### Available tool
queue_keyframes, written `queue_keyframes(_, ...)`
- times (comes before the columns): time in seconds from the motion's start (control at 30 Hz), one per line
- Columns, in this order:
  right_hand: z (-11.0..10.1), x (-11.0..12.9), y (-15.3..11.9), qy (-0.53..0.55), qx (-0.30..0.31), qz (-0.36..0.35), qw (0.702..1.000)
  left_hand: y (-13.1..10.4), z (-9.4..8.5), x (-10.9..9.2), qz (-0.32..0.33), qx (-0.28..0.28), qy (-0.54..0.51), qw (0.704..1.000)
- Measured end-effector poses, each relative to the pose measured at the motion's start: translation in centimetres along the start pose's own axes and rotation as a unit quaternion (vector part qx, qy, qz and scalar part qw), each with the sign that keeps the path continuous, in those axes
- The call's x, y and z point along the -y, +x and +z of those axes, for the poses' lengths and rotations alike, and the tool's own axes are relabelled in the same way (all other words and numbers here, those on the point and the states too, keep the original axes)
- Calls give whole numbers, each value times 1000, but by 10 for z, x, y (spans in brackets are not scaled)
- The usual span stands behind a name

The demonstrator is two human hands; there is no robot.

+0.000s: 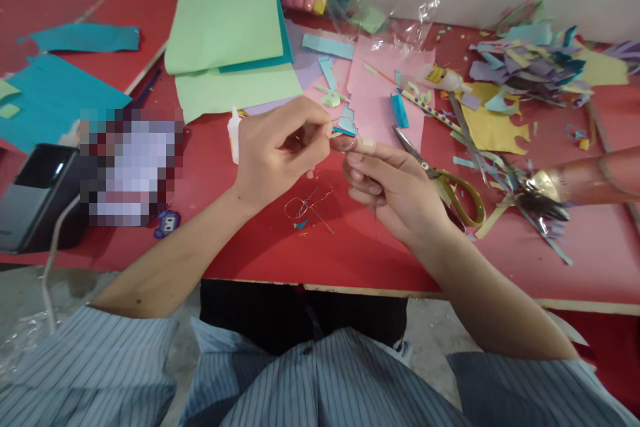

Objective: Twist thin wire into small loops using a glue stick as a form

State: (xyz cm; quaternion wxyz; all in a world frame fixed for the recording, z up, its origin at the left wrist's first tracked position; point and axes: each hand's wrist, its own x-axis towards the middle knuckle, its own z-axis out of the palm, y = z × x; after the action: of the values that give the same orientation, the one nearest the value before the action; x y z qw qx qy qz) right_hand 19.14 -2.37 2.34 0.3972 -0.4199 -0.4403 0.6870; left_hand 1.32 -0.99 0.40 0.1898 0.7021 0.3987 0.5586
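Observation:
My left hand (287,147) is closed in a pinch above the middle of the table. My right hand (390,183) faces it, thumb pressed against the fingers, with a pale bandage around the index finger. A loop of thin silvery wire (350,146) runs between the two sets of fingertips; its ends are partly hidden. Close to the left fingertips shows a narrow teal paper strip (345,131); I cannot tell if it is held or lies behind. Below the hands, a tangle of thin wire (296,207) lies beside a teal paper scrap (301,225).
Scissors (460,197) lie right of my right hand. A white glue bottle (234,137) stands behind my left wrist. Green paper sheets (225,20), a pink sheet (373,80) and a pile of paper scraps (530,67) cover the back. A phone (133,170) is at left, a glue gun (590,180) at right.

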Motion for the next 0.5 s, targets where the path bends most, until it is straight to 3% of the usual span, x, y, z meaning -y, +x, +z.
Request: queue_keyframes(0.5, 2, 1, -1, 39, 9, -5, 999, 2, 0, 2, 28, -7, 4, 1000)
